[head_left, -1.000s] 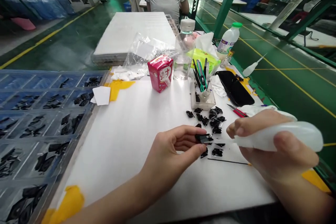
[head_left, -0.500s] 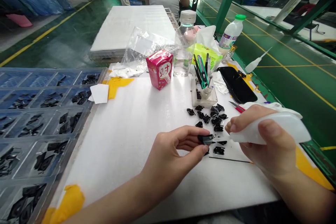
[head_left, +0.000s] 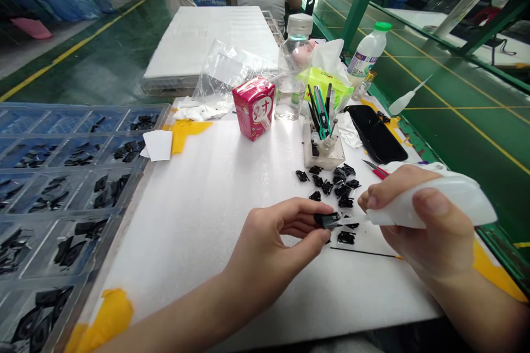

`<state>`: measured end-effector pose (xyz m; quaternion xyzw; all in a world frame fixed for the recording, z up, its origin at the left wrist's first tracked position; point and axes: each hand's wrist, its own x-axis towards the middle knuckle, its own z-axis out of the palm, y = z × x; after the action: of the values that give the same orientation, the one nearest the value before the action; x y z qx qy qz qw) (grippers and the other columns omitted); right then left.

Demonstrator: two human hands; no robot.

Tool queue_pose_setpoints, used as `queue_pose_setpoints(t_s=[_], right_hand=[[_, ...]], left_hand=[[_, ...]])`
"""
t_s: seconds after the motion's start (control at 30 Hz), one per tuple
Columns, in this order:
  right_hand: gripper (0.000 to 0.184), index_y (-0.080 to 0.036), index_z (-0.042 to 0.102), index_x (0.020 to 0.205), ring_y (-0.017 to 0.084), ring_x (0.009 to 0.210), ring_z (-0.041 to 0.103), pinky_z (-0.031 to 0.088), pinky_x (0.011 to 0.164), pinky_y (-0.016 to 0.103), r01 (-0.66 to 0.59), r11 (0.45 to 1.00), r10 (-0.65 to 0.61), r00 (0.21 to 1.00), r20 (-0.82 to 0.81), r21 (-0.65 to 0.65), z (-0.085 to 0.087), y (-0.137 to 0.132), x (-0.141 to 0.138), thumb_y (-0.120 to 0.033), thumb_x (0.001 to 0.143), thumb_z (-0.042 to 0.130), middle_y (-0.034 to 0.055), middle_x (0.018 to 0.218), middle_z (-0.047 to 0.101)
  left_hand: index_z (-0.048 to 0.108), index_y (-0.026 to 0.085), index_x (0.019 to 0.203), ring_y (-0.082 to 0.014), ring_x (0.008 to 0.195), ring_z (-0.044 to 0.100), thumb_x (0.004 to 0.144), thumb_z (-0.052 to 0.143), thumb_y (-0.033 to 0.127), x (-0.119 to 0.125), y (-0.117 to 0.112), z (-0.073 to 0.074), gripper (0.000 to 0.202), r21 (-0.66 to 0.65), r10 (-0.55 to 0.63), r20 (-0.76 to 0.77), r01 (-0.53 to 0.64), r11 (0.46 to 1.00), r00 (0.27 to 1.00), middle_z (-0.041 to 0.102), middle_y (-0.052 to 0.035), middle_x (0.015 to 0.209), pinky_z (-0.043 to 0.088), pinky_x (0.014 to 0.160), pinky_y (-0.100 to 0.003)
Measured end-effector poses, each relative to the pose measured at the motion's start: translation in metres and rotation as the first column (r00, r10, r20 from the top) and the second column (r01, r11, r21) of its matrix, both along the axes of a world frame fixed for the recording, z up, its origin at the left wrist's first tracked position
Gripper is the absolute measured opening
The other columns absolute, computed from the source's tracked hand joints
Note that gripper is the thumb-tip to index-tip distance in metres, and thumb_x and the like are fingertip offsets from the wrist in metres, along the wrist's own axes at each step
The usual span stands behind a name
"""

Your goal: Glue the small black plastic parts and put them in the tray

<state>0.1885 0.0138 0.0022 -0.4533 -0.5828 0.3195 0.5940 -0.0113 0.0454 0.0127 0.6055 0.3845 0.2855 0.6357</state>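
My left hand [head_left: 277, 237] pinches a small black plastic piece [head_left: 326, 220] between thumb and fingertips, over the white work table [head_left: 194, 231]. My right hand [head_left: 422, 226] grips a translucent white squeeze bottle [head_left: 439, 204], its narrow end pointing left towards the black piece. A thin pale nozzle seems to reach the piece, though its tip is hard to make out. Just beyond my hands lies a loose scatter of small black pieces [head_left: 333, 187]. A thin black rod [head_left: 362, 252] lies below my right fingers.
A blue compartment tray [head_left: 70, 193] holding black pieces runs along the table's left side. Behind stand a pen holder [head_left: 323, 146], red-handled scissors [head_left: 375, 172], a black phone [head_left: 375, 133], a red carton [head_left: 253, 108] and a water bottle [head_left: 292, 74].
The head view has tilted slightly, shifting the table upward in the picture. The squeeze bottle has tilted and sits closer to the black piece, which stays in my left fingers.
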Motion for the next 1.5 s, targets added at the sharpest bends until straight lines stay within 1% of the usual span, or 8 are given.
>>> queue_pose_setpoints(t_s=[0.17,0.43,0.63,0.77,1.07,1.2,1.43,1.5], right_hand=[[0.028,-0.029,0.073,0.079,0.017,0.054,0.056,0.042,0.045,0.032,0.014,1.0,-0.013,0.999,-0.037,0.019,0.0022,0.0007,-0.0027,-0.047,0.09,0.055,0.0007,0.061,0.059],[0.024,-0.026,0.074,0.079,0.017,0.059,0.058,0.047,0.05,0.033,0.062,0.998,-0.063,0.994,-0.088,-0.009,-0.0014,-0.0018,-0.0021,-0.045,0.087,0.06,0.0019,0.066,0.057],[0.026,-0.027,0.073,0.077,0.017,0.056,0.058,0.046,0.048,0.031,0.047,0.999,-0.048,0.995,-0.084,-0.008,0.0019,0.0,-0.0039,-0.047,0.087,0.059,0.0013,0.061,0.058],[0.027,-0.026,0.073,0.077,0.015,0.056,0.058,0.047,0.05,0.03,0.023,1.0,-0.023,0.997,-0.068,-0.003,0.0045,0.0004,-0.0061,-0.045,0.089,0.058,0.0003,0.061,0.059],[0.028,-0.027,0.073,0.076,0.016,0.056,0.059,0.047,0.051,0.031,0.056,0.997,-0.059,0.995,-0.077,-0.045,0.0058,-0.0028,-0.0077,-0.048,0.087,0.059,0.0003,0.063,0.06],[0.028,-0.028,0.073,0.077,0.017,0.054,0.058,0.045,0.048,0.032,0.054,0.997,-0.059,0.995,-0.075,-0.058,0.0058,-0.0032,-0.0066,-0.049,0.087,0.059,0.0008,0.064,0.061],[0.027,-0.027,0.073,0.075,0.018,0.056,0.058,0.044,0.049,0.033,0.09,0.996,-0.09,0.995,-0.047,0.012,0.0023,-0.0011,-0.0005,-0.049,0.085,0.061,0.0003,0.061,0.059],[0.026,-0.027,0.072,0.074,0.017,0.056,0.058,0.044,0.05,0.033,0.106,0.994,-0.106,0.993,-0.061,0.001,0.0034,-0.0013,0.001,-0.049,0.083,0.064,-0.0004,0.061,0.058]], left_hand=[[0.074,0.018,0.095,-0.011,0.075,0.072,0.078,0.073,0.014,0.0,0.0,0.0001,0.017,0.0,-0.001,0.012,0.001,1.0,1.0,0.077,0.0017,0.082,0.058,0.072,-0.015],[0.074,0.017,0.096,-0.0106,0.076,0.072,0.079,0.072,0.013,0.0006,0.0001,0.0011,0.018,0.006,-0.014,0.008,0.014,1.0,1.0,0.077,0.0015,0.083,0.057,0.072,-0.013],[0.075,0.015,0.096,-0.0122,0.075,0.072,0.079,0.071,0.013,0.0008,0.0006,0.0003,0.018,0.018,-0.014,-0.009,0.014,1.0,1.0,0.077,-0.0006,0.079,0.058,0.071,-0.015],[0.074,0.013,0.098,-0.0121,0.075,0.072,0.079,0.071,0.012,0.0011,0.0003,0.0005,0.019,0.021,-0.014,0.001,0.014,1.0,1.0,0.077,-0.0017,0.08,0.058,0.072,-0.015],[0.074,0.014,0.097,-0.0117,0.074,0.072,0.079,0.071,0.012,0.0011,-0.0004,0.0002,0.018,0.024,-0.009,0.002,0.009,1.0,1.0,0.077,-0.0013,0.079,0.058,0.071,-0.014],[0.074,0.013,0.098,-0.0111,0.074,0.072,0.079,0.071,0.012,-0.0005,-0.0015,-0.0011,0.019,0.024,-0.016,0.008,0.016,1.0,1.0,0.077,-0.0013,0.08,0.058,0.071,-0.013],[0.074,0.014,0.097,-0.0102,0.074,0.072,0.08,0.071,0.012,-0.0008,-0.0008,0.0,0.018,0.025,-0.01,0.01,0.01,1.0,1.0,0.077,-0.0003,0.081,0.058,0.071,-0.012],[0.074,0.015,0.097,-0.0098,0.074,0.072,0.079,0.071,0.012,-0.0006,-0.0006,0.0009,0.018,0.029,-0.006,0.009,0.005,1.0,1.0,0.077,0.0001,0.081,0.057,0.071,-0.012]])
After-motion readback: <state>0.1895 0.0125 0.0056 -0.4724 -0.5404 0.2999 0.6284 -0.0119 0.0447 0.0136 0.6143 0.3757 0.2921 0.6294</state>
